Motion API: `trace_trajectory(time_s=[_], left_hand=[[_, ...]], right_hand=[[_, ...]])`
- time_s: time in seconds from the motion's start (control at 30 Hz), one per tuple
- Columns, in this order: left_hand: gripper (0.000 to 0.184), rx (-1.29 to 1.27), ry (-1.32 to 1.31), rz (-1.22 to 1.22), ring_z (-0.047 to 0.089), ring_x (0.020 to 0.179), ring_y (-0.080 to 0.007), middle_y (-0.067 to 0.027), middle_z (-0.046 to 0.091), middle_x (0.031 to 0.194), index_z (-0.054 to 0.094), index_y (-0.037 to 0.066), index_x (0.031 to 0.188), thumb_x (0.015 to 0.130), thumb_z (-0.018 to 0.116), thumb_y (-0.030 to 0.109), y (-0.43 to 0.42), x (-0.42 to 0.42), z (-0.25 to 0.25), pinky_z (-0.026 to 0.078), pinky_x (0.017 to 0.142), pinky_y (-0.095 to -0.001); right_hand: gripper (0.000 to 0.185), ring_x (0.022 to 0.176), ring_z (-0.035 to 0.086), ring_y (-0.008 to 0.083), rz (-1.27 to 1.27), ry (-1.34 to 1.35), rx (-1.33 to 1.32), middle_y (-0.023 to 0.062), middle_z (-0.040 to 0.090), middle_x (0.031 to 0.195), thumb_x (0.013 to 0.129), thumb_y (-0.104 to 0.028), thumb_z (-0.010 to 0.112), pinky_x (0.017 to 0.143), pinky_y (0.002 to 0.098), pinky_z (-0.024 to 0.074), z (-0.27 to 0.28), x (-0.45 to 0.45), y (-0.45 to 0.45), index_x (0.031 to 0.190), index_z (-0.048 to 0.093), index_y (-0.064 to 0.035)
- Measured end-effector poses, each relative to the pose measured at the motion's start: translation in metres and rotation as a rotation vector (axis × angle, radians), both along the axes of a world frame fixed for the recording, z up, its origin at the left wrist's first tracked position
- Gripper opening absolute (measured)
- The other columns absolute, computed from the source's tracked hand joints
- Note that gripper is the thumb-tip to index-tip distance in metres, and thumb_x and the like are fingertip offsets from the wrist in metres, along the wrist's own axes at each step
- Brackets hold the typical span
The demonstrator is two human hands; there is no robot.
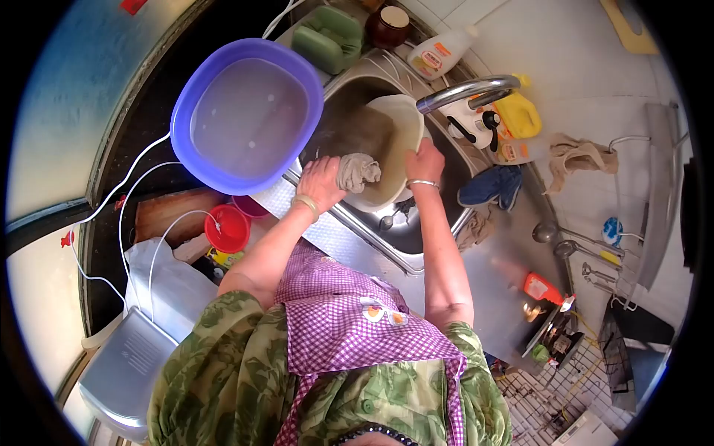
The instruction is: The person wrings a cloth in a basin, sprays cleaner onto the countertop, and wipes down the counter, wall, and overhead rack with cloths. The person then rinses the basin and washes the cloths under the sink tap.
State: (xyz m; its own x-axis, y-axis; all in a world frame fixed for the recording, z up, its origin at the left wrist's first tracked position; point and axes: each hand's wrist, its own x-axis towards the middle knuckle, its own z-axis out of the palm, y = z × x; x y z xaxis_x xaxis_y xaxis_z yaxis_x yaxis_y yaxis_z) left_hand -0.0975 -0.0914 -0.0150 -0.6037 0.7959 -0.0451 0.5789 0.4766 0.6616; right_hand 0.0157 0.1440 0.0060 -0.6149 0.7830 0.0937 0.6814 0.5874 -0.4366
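Note:
A pale, cream-white basin (pixel 407 119) stands tilted inside the steel sink (pixel 357 83), with murky brownish water at its left side. My right hand (pixel 426 163) is closed on the basin's right rim. At the near left side of the basin, my left hand (pixel 321 182) is closed on a crumpled greyish-beige cloth (pixel 358 172). Some of its fingers are hidden by the cloth. The chrome faucet (pixel 468 91) reaches over the sink from the right, just beyond the basin.
Left of the sink sits a purple tub (pixel 190 82) of cloudy water. A red cup (pixel 227 229) is below it. Bottles (pixel 439 56) and a yellow jug (pixel 518 114) line the back. A blue cloth (pixel 491 187) lies right of the sink; ladles (pixel 545 232) hang on the wall.

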Motion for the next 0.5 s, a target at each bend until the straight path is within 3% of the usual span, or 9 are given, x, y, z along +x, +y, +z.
trace_trajectory(time_s=[0.07,0.2,0.5], left_hand=[[0.055,-0.007,0.013,0.003,0.057,0.106,-0.0340,-0.0147,0.060,0.106,0.053,0.006,0.112,0.066,0.078,0.024,-0.001,0.000,-0.001,0.042,0.093,-0.0447],[0.057,0.004,0.041,0.020,0.057,0.106,-0.0345,-0.0147,0.060,0.108,0.052,0.006,0.113,0.065,0.079,0.023,-0.007,0.001,0.004,0.042,0.096,-0.0446],[0.053,0.048,0.015,0.020,0.057,0.107,-0.0342,-0.0153,0.060,0.107,0.052,0.007,0.109,0.066,0.078,0.021,-0.007,0.000,0.002,0.042,0.096,-0.0445]], right_hand=[[0.018,0.082,0.062,0.0467,0.061,-0.092,0.055,0.0262,0.064,0.081,0.075,-0.015,0.064,0.072,0.0521,0.0504,0.040,-0.015,-0.012,0.081,0.057,0.0004],[0.018,0.077,0.063,0.0456,0.211,-0.286,0.162,0.0250,0.063,0.077,0.079,-0.013,0.065,0.069,0.0540,0.0508,0.088,-0.027,-0.035,0.086,0.053,-0.0017],[0.016,0.075,0.064,0.0435,0.297,-0.397,0.291,0.0215,0.063,0.079,0.080,-0.011,0.064,0.067,0.0532,0.0520,0.117,-0.028,-0.047,0.089,0.053,-0.0032]])
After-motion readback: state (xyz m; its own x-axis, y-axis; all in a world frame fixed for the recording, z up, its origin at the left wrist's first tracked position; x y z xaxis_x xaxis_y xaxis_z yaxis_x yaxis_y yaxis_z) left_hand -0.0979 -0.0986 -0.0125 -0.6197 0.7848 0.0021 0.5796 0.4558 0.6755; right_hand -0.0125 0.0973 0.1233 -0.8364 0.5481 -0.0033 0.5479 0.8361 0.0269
